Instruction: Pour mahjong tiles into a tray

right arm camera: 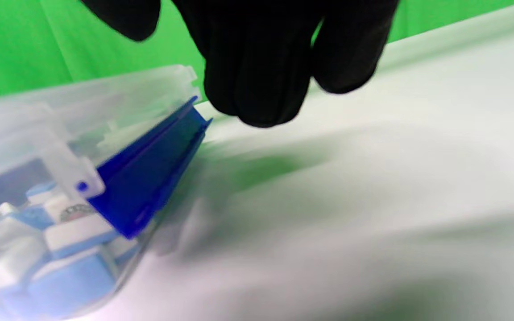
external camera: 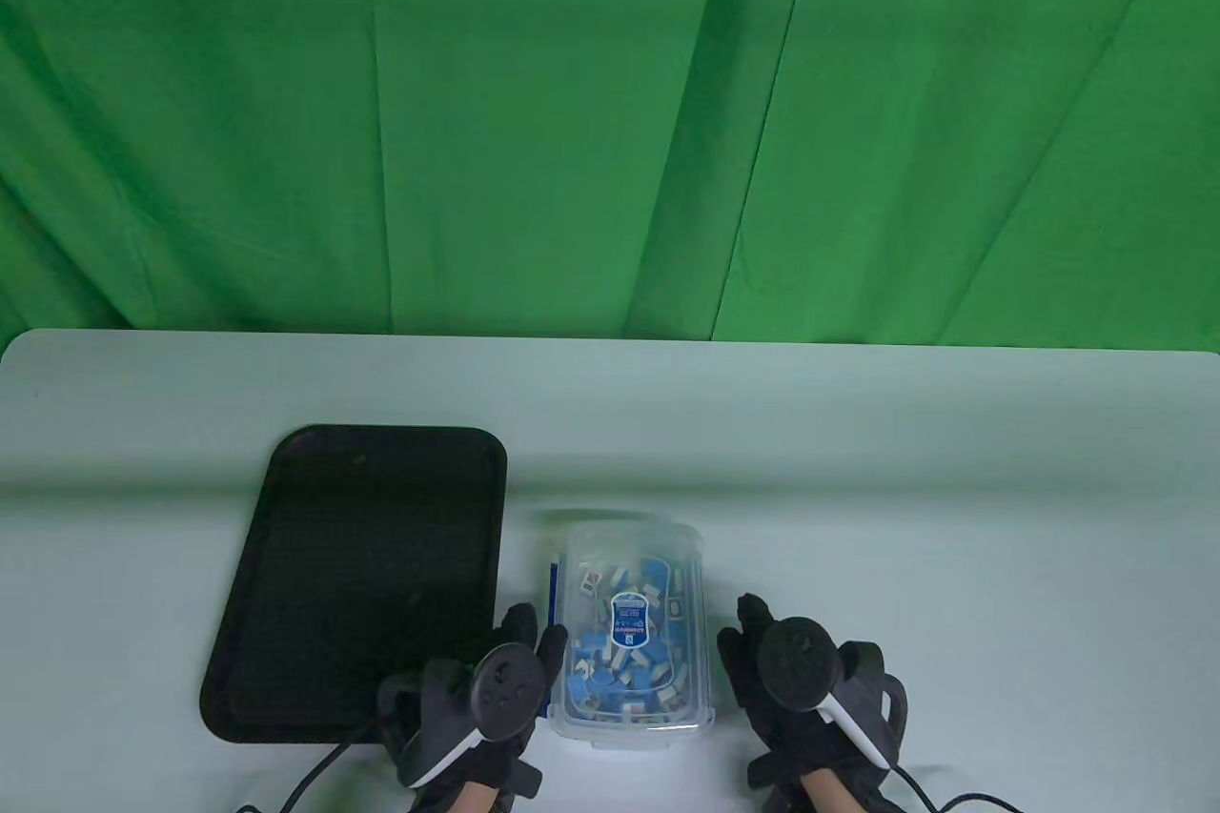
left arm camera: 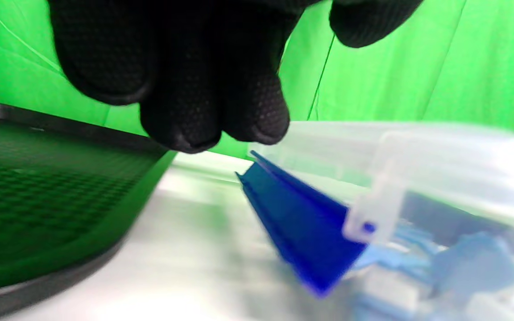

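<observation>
A clear plastic box (external camera: 631, 632) with a closed lid holds several blue and white mahjong tiles (external camera: 620, 672). It stands near the table's front edge, just right of an empty black tray (external camera: 362, 584). My left hand (external camera: 534, 640) is at the box's left side, fingers extended and close to its wall. My right hand (external camera: 748, 637) is a short gap off the box's right side and holds nothing. In the left wrist view my fingers (left arm camera: 212, 116) hang just above the blue side latch (left arm camera: 301, 223). In the right wrist view my fingers (right arm camera: 257, 89) hang above and beside the other blue latch (right arm camera: 150, 165).
The pale table (external camera: 858, 489) stretches to the right and behind the box. A green cloth backdrop (external camera: 610, 108) hangs behind the table's far edge. Glove cables (external camera: 315, 770) trail off the front edge by each wrist.
</observation>
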A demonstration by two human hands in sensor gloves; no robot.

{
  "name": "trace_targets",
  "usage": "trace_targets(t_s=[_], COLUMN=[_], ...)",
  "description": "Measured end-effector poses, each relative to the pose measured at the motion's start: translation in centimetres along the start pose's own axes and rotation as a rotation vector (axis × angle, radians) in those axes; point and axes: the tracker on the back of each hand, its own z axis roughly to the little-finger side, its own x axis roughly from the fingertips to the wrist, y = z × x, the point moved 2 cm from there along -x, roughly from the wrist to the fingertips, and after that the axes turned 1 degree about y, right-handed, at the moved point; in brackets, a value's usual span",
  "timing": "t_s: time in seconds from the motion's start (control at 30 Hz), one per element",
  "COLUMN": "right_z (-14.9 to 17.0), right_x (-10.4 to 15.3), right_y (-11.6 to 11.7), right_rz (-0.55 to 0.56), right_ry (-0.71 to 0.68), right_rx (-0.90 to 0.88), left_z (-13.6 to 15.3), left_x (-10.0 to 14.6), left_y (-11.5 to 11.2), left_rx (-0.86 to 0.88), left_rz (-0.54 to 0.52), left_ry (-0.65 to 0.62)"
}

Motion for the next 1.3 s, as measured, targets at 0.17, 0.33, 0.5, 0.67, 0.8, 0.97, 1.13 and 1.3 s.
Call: trace_targets(t_s=[0.17,0.33,0.5,0.67,0.8,0.97,1.13,1.3], right_z=[-1.9,-2.1,-1.8,-2.3,-2.8,-3.0,-3.5,-3.7], right_x=[-1.5,-2.9,-2.4,-1.9,-1.6,-1.5,-1.2,-1.1], right_y=[-0.5,1.7,2.8,3.1,3.1,3.0,3.0,3.1], right_rz=[-0.097,-0.147,-0.06,-0.019,-0.003,0.0,0.015,0.019], right_ry=[0.05,0.052,0.02,0.017,0.03,0.037,0.04,0.038], right_rx=[0.032,-0.032,-0.075,-0.015,0.043,0.062,0.114,0.104], left_z=[-1.7,-1.9,-1.1,-0.8,-0.9,-0.9,-1.0,-0.9], left_x=[-2.3,-3.2,-2.8,-2.4,-2.3,-2.3,-2.3,-2.4], left_y=[0.1,-1.3,-3.4,-3.7,-3.6,-3.5,-3.3,-3.2], left_rx=[0.002,-0.027,0.029,0.065,0.048,0.035,-0.009,-0.022], left_rz=[0.092,0.257,0.25,0.225,0.21,0.2,0.183,0.181], left_ry=[0.043,0.216,0.165,0.151,0.15,0.148,0.146,0.149])
